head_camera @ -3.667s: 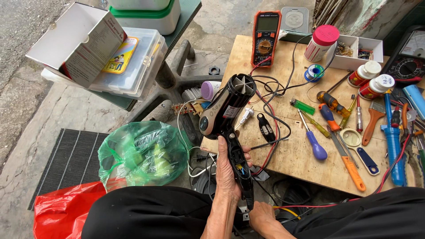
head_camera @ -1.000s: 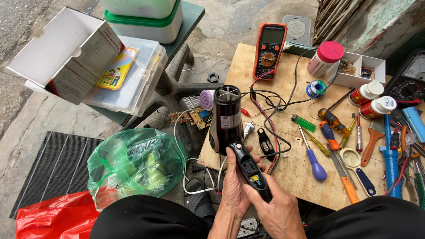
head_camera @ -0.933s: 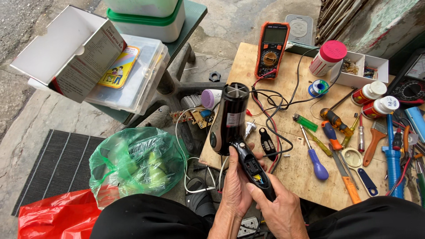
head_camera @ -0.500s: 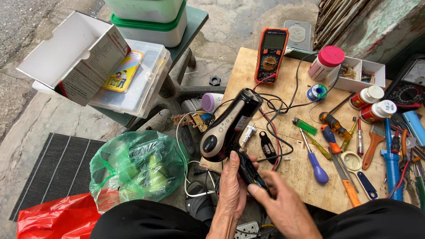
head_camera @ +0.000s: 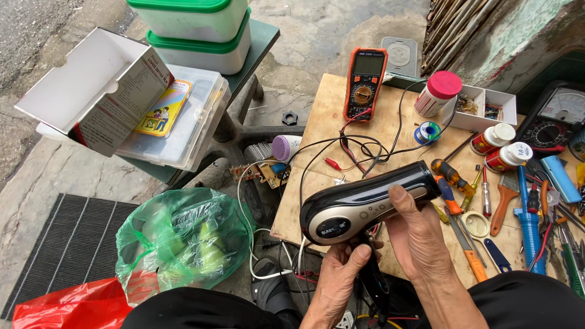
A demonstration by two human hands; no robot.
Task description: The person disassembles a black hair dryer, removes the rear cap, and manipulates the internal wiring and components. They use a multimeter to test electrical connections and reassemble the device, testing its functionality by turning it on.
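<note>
A black and silver hair dryer (head_camera: 365, 201) lies sideways over the near edge of a wooden board (head_camera: 390, 128), nozzle toward the right. My right hand (head_camera: 417, 237) is wrapped over its barrel from above. Lower down, my left hand (head_camera: 338, 274) grips the dryer's black handle (head_camera: 373, 280). A white cord (head_camera: 259, 256) hangs off to the left.
On the board: an orange multimeter (head_camera: 364, 82), red and black test leads (head_camera: 353, 149), a pink-lidded jar (head_camera: 437, 92), screwdrivers (head_camera: 454, 180) and other tools at right. A green plastic bag (head_camera: 183, 240), red bag (head_camera: 67, 304), an open white box (head_camera: 97, 91) and green-lidded tubs (head_camera: 201, 27) sit left.
The dryer has been turned from standing upright to lying sideways, nozzle to the right. My right hand moved from the handle onto the barrel; my left hand stays on the handle.
</note>
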